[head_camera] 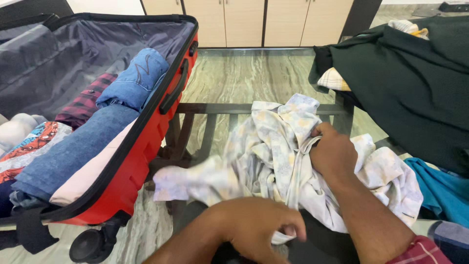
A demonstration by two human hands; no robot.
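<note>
While bunched over the glass table (273, 108) — right hand (333, 152) and left hand (259, 230), both fists clenched on the pale floral garment (273, 151).

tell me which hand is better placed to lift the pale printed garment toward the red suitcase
Probably the right hand: it already pinches the pale printed garment at its bunched middle. The left hand grips only the near edge, though it is nearer the red suitcase.
</note>
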